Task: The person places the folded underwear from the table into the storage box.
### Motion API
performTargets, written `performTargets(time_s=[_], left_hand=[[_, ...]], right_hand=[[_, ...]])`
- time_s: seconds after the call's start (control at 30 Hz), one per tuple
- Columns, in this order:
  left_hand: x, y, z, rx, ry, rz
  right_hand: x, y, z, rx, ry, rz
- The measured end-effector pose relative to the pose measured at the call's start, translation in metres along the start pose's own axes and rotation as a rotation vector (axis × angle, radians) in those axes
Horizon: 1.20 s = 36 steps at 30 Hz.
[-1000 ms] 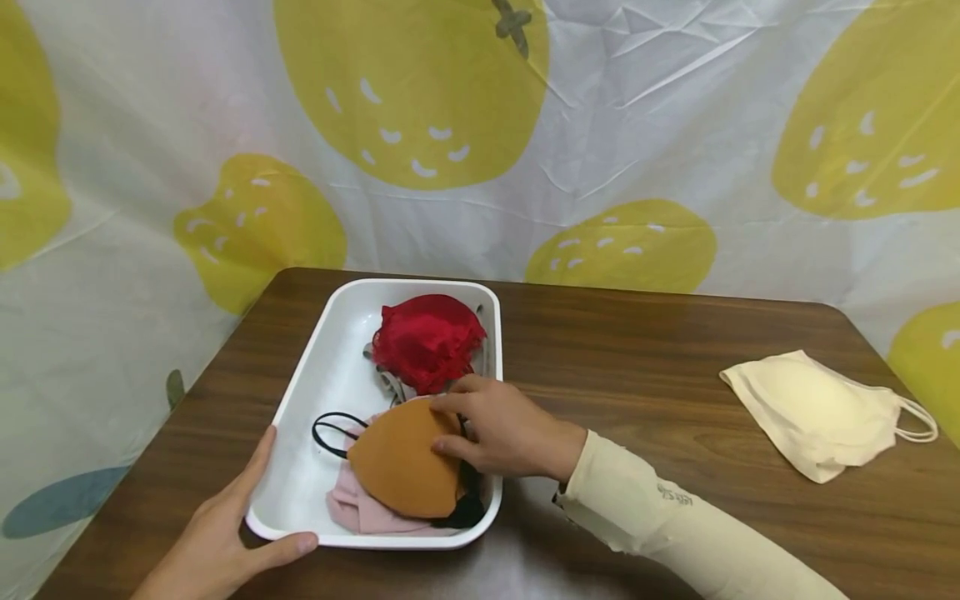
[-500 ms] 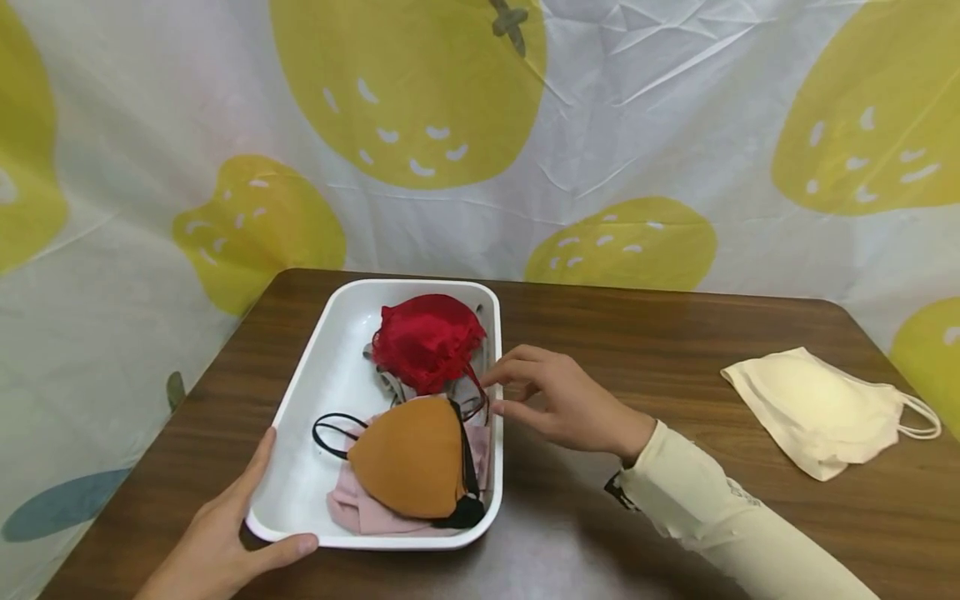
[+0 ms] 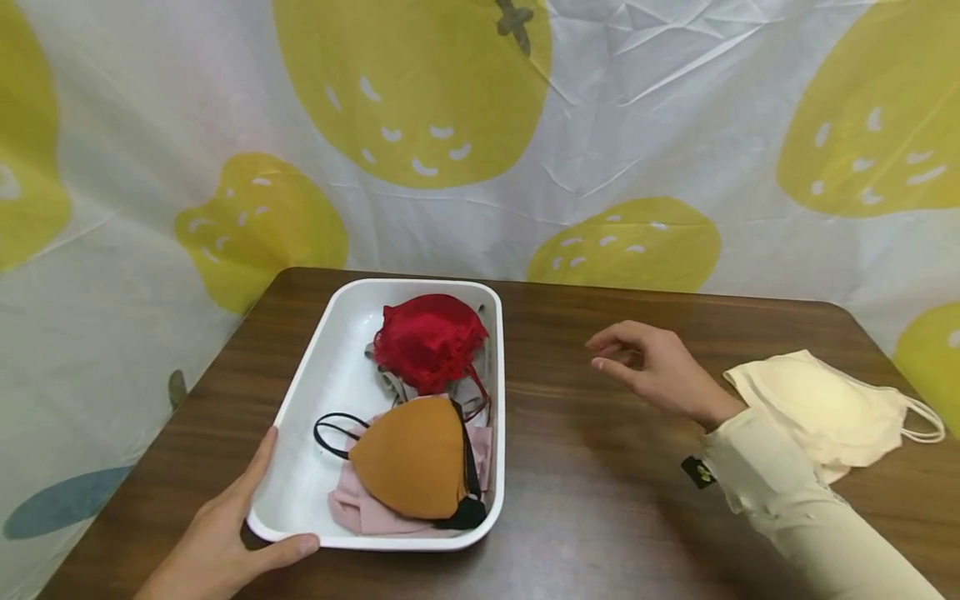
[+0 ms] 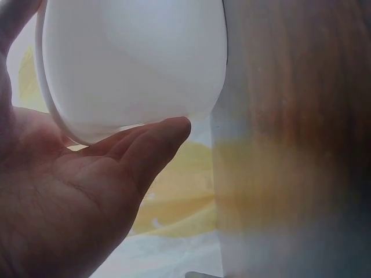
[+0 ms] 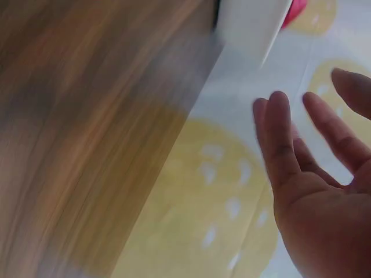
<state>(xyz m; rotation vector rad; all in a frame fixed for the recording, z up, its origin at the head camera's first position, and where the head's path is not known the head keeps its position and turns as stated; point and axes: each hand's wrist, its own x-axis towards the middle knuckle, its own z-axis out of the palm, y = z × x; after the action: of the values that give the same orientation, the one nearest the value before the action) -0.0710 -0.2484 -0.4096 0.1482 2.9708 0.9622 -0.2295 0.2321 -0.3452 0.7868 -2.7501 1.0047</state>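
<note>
A white plastic tray (image 3: 300,417) stands on the table, holding folded bras. A red lace bra (image 3: 429,337) lies at its far end, over something grey. Nearer is an orange-brown bra (image 3: 408,458) with black straps, partly over a pink cloth piece (image 3: 352,504). My left hand (image 3: 213,521) rests on the tray's near left corner, fingers along the side and thumb at the front; its straight fingers touch the outer wall in the left wrist view. My right hand (image 3: 660,367) hovers with nothing in it, between the tray and a cream bra (image 3: 817,408) at the right.
The brown wood-grain table (image 3: 570,492) carries the tray at left and the cream bra near its right edge. A white curtain (image 3: 630,108) printed with yellow fruit hangs behind and at the sides.
My right hand has left the orange-brown bra in the tray and moved right over the table, towards the cream bra. My left hand and the tray have stayed put.
</note>
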Motion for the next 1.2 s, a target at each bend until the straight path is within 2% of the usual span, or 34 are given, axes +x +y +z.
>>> performTargets(time_s=[0.13,0.33,0.5,0.63,0.77,0.93,1.1,1.2], left_hand=[[0.000,-0.001,0.000,0.003,0.019,0.021],[0.000,-0.001,-0.002,0.013,-0.023,-0.020],[0.001,-0.001,-0.003,0.028,-0.020,-0.009],[0.002,-0.001,-0.003,0.028,-0.029,-0.009],[0.001,-0.001,-0.003,0.024,-0.029,-0.010],[0.001,-0.002,-0.004,0.031,-0.036,-0.016],[0.000,-0.003,-0.005,0.043,-0.043,-0.017],[0.000,-0.001,-0.005,0.042,-0.045,-0.013]], right_hand=[[-0.009,0.024,-0.027,-0.058,-0.039,0.144],[-0.025,0.066,-0.063,-0.131,-0.049,0.269],[-0.039,0.103,-0.081,-0.203,-0.042,0.348],[-0.052,0.123,-0.092,-0.210,-0.023,0.391],[-0.063,0.133,-0.105,-0.215,0.006,0.402],[-0.070,0.142,-0.123,-0.310,0.028,0.438],[-0.082,0.159,-0.136,-0.371,-0.025,0.481],[-0.088,0.169,-0.139,-0.387,-0.092,0.509]])
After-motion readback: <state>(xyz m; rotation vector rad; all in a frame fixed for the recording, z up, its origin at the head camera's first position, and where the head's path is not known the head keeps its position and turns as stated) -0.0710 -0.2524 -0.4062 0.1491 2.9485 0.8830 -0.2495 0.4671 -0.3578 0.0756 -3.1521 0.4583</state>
